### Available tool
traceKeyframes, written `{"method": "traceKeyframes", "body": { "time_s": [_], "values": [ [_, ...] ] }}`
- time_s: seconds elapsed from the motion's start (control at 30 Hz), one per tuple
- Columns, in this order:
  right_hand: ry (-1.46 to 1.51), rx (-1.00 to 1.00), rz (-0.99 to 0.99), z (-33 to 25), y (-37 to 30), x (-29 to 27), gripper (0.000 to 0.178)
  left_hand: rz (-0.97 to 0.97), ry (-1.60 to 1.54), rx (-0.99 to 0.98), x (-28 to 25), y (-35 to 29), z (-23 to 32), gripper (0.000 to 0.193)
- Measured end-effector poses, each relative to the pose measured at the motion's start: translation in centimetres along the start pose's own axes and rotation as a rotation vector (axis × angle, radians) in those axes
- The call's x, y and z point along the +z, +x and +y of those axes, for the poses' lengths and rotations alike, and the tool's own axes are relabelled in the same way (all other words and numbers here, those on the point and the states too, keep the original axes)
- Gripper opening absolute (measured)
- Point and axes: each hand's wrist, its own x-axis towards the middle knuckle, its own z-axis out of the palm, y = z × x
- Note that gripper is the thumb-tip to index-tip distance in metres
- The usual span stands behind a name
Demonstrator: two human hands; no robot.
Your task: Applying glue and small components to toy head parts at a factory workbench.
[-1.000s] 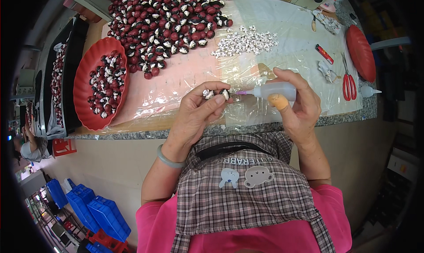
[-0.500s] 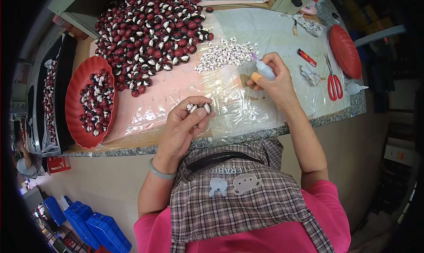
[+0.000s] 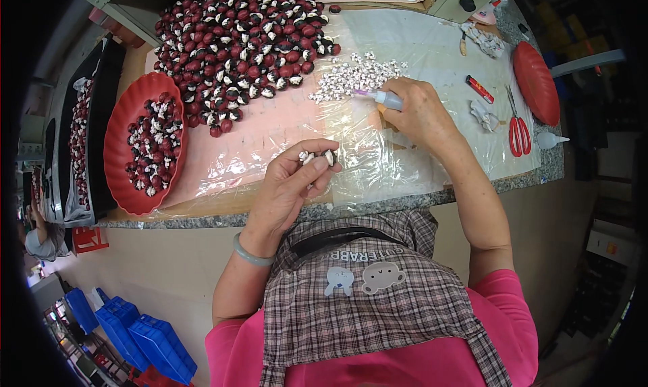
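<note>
Head view: grey speckled stone desk (image 3: 226, 221), front edge curving just below the left hand (image 3: 297, 174); bare shiny stretch of clear plastic sheet (image 3: 398, 174) between that hand and the desk's right part, open room there. Left hand pinches a small rounded black-and-white piece (image 3: 329, 157) between thumb and fingers, above the sheet near the front edge. Right hand (image 3: 418, 110), farther in, has its fingers closed round a translucent squeeze bottle (image 3: 390, 101), purple tip at the loose heap of small white pieces (image 3: 358, 73); contact can't be told. Big pile of dark red, black and white rounded pieces (image 3: 250, 49) blocks the far left; red scalloped dish (image 3: 121, 174), partly filled, at left. Right side crowded: red-handled scissors (image 3: 520, 136), crumpled white paper (image 3: 484, 115), red scalloped object (image 3: 536, 83) by the edge.
</note>
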Motion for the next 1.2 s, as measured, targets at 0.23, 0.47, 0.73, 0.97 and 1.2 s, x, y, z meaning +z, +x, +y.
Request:
{"method": "traceKeyframes", "body": {
  "time_s": [0.23,0.47,0.73,0.97,1.2],
  "values": [
    [0.801,0.392,-0.187,-3.4,-2.2,-0.8,0.01,-0.011,0.096,0.015,0.0,-0.1,-0.3,0.025],
    [1.347,0.418,-0.155,-6.4,-5.0,0.7,0.008,0.081,0.304,0.008,1.1,-0.5,-0.3,0.027],
    [1.176,0.427,-0.083,-7.3,-5.8,1.7,0.008,0.06,0.36,0.056,1.4,-0.7,-0.6,0.025],
    [1.081,0.434,-0.04,-7.6,-6.4,2.3,0.007,0.087,0.477,0.105,1.6,-0.9,-0.7,0.025],
    [0.74,0.232,0.166,-7.7,-7.6,3.9,0.01,0.128,0.816,0.289,1.9,-0.9,-1.0,0.023]
  ]
}}
